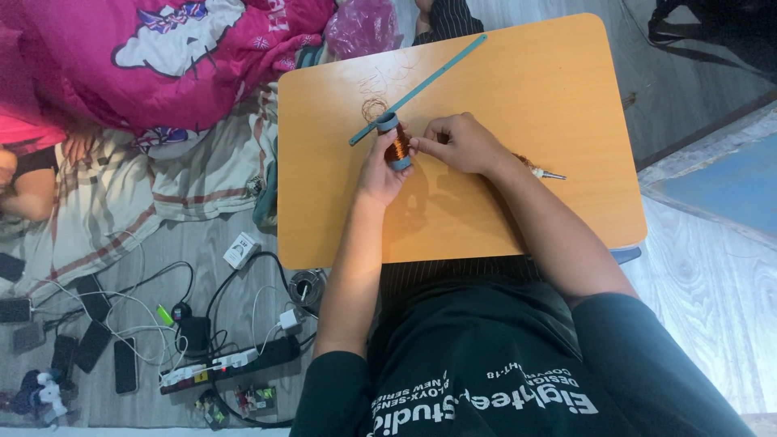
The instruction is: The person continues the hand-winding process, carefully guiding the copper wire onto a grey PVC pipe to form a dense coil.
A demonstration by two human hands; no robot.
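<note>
My left hand [380, 166] grips a blue spool [396, 142] wound with thin copper wire, held above the small orange lap table [518, 81]. Right beside it, my right hand [461, 146] pinches at the spool's side, fingers closed, apparently on the fine wire, which is too thin to see there. A loose tangle of copper wire [374, 107] lies on the table just beyond the spool. A long teal strip [429, 81] lies diagonally behind the spool. A small metal-tipped tool [544, 171] pokes out from under my right forearm.
On the floor to the left lie a power strip [231, 364] with chargers and cables, several phones [93, 344] and a small white box [240, 250]. A pink blanket [162, 57] and another person's arm [28, 186] are at the upper left. A pink plastic bag [364, 26] sits beyond the table.
</note>
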